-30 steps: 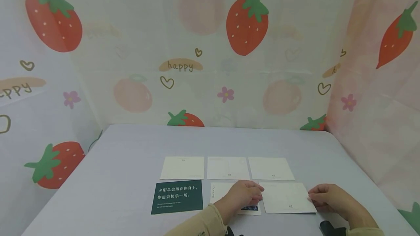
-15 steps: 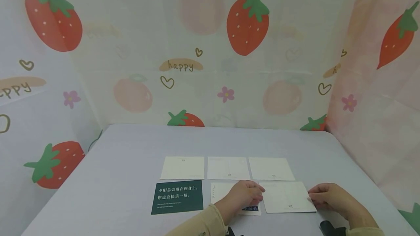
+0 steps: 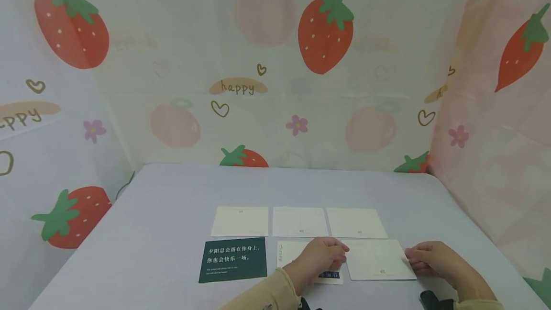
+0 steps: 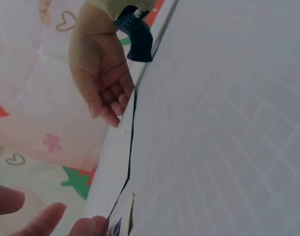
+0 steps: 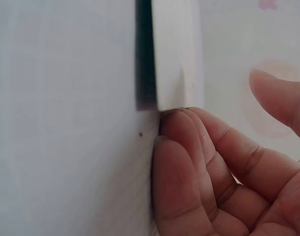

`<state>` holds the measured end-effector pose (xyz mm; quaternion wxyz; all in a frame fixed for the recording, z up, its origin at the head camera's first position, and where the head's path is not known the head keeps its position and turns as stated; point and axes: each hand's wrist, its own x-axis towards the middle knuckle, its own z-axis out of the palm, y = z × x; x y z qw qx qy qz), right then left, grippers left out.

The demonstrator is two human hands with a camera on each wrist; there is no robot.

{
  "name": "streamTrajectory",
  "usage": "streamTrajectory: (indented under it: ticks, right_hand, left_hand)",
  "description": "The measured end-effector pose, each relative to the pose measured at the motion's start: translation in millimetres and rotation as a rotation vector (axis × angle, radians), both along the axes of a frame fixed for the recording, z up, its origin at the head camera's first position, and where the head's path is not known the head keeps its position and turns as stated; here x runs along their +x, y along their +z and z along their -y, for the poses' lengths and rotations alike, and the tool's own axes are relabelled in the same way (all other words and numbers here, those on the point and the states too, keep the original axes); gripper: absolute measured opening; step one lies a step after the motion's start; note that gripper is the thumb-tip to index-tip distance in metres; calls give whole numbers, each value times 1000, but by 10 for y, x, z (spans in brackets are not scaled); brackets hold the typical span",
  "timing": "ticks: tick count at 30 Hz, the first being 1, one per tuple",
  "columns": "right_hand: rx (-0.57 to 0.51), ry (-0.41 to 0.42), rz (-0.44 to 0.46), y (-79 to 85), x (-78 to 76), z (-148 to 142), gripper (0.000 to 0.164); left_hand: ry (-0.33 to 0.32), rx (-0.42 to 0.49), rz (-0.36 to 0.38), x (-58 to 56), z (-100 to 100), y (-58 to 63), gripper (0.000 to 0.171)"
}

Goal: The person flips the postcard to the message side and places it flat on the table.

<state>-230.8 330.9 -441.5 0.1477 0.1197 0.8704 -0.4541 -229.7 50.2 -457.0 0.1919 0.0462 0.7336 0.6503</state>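
Observation:
A white card, blank but for a small print, lies at the right of the front row. My right hand touches its right edge with curled fingertips; in the right wrist view the thumb stands apart from the card. My left hand reaches over a printed card with dark blue lettering, its fingertips at the white card's left edge. The left wrist view shows that hand's thumb and fingers spread apart. My left hand hides the middle of the printed card.
Left in the front row lies a dark green card with white writing. Behind stand three pale cards in a row: left, middle and right. The white table is enclosed by strawberry-patterned curtains.
My left fingertips have shifted very slightly to the right at the white card's left edge. The right hand and the other cards stay in place.

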Motion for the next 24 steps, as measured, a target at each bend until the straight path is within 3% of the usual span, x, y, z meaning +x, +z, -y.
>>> streamTrajectory:
  ticks: [13, 20, 24]
  right_hand:
    - [46, 16, -4, 103, -59, 18, 34]
    - [67, 56, -87, 202, -141, 131, 35]
    - [65, 97, -128, 276, -182, 235, 36]
  left_hand:
    - [-2, 54, 41, -7, 51, 32, 18]
    - [-41, 27, -6, -49, 140, 72, 19]
    - [-30, -10, -25, -81, 223, 111, 21]
